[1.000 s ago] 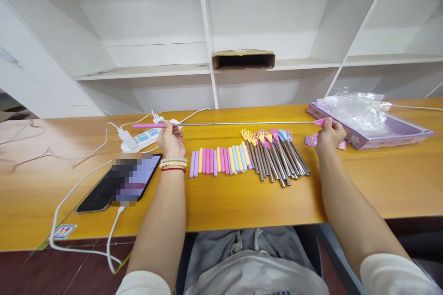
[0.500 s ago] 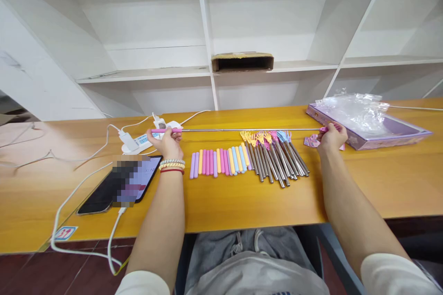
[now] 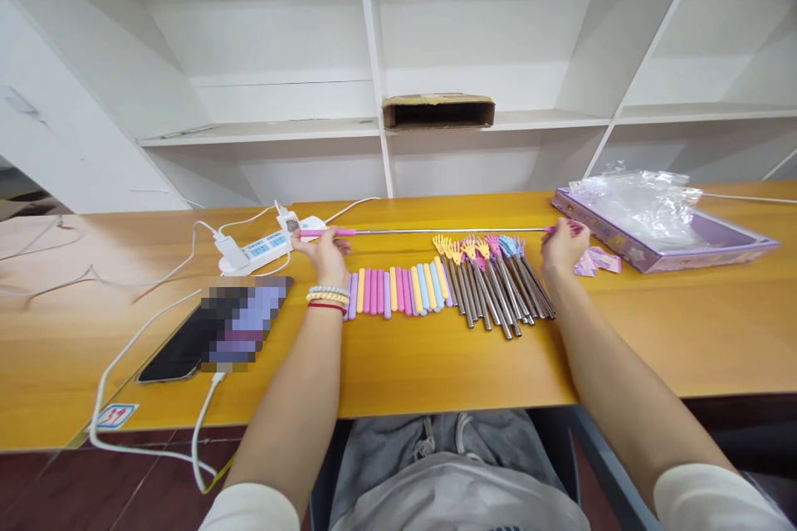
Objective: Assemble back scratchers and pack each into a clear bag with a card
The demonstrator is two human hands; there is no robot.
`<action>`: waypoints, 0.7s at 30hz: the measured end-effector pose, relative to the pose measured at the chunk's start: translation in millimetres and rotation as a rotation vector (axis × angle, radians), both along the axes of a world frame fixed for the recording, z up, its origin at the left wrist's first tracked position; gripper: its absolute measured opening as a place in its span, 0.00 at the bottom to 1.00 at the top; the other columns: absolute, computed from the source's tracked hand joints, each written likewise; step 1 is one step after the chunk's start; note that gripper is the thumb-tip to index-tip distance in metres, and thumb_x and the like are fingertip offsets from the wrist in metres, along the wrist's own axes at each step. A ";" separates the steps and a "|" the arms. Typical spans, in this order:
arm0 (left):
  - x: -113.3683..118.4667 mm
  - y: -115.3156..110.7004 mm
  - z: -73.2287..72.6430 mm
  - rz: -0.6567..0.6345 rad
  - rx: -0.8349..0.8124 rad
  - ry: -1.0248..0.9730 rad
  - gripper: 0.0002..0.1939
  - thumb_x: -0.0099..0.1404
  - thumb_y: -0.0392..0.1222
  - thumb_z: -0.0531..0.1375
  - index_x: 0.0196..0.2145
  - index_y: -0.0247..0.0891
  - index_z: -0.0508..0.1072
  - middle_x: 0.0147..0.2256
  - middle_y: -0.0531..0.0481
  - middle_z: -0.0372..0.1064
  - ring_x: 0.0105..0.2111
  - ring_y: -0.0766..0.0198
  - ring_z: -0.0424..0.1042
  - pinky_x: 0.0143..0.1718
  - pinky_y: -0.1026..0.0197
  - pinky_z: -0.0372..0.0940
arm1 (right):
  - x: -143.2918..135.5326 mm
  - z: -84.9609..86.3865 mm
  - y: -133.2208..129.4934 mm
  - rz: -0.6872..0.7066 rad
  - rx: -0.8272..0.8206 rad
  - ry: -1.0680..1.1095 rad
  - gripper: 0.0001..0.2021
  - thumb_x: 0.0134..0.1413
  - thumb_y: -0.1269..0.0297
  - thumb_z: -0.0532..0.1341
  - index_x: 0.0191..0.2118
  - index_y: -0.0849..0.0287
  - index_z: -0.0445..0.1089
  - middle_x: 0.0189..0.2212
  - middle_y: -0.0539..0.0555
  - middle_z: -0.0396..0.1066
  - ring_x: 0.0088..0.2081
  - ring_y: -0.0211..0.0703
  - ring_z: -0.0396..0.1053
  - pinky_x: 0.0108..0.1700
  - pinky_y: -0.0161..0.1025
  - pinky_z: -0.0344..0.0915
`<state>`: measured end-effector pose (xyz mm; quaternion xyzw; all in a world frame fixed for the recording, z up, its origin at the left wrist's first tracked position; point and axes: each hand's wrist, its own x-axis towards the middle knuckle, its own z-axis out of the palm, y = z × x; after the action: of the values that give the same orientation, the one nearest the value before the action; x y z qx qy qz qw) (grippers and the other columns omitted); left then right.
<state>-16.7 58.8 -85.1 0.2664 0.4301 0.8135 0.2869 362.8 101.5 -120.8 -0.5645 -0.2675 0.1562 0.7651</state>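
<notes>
Stretched level between my hands is a telescopic back scratcher [image 3: 436, 231] with a thin metal rod. My left hand [image 3: 325, 253] grips its pink handle; my right hand [image 3: 564, 245] closes round its pink claw end, which the fingers mostly cover. Below the rod lies a row of loose handle sleeves [image 3: 398, 292] in pink, purple, yellow and blue, side by side. Right of them rests a fanned pile of metal rods with small hand-shaped claws [image 3: 498, 282] in yellow, pink, blue and purple, close to my right wrist.
A purple box tray [image 3: 716, 253] with clear plastic bags [image 3: 641, 199] stands at right, pink cards [image 3: 601, 260] beside it. At left are a power strip [image 3: 258, 251], white cables and phones [image 3: 180, 344]. A cardboard box [image 3: 439, 114] sits on the shelf behind.
Both hands have come closer together, left moving right and right moving left, and the rod between them is shorter. The pink cards show more behind my right hand.
</notes>
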 end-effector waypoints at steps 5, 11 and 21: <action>41.4 -3.2 -5.9 -0.171 0.080 0.017 0.37 0.49 0.36 0.59 0.52 0.46 0.42 0.25 0.60 0.69 0.17 0.71 0.64 0.19 0.70 0.57 | -55.9 -1.9 -16.3 0.155 0.073 -0.086 0.15 0.49 0.63 0.58 0.41 0.57 0.53 0.26 0.44 0.60 0.20 0.32 0.60 0.25 0.33 0.59; 60.5 -10.1 -9.2 -0.163 0.093 -0.005 0.34 0.52 0.36 0.60 0.51 0.46 0.43 0.23 0.62 0.68 0.16 0.72 0.62 0.20 0.70 0.56 | -93.0 1.6 -44.6 0.290 0.176 -0.142 0.19 0.52 0.58 0.57 0.46 0.56 0.51 0.28 0.47 0.61 0.24 0.36 0.63 0.27 0.35 0.61; 113.9 -42.5 -14.8 -0.493 0.056 0.096 0.29 0.56 0.47 0.62 0.45 0.45 0.45 0.21 0.62 0.64 0.17 0.70 0.64 0.22 0.67 0.59 | -162.5 3.2 -100.7 0.725 0.469 -0.213 0.24 0.56 0.60 0.57 0.52 0.50 0.42 0.24 0.45 0.60 0.21 0.35 0.61 0.26 0.35 0.61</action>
<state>97.2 16.2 -100.0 0.4095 0.3423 0.7169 0.4485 200.3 0.8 -117.6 -0.2582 -0.5538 0.2906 0.7363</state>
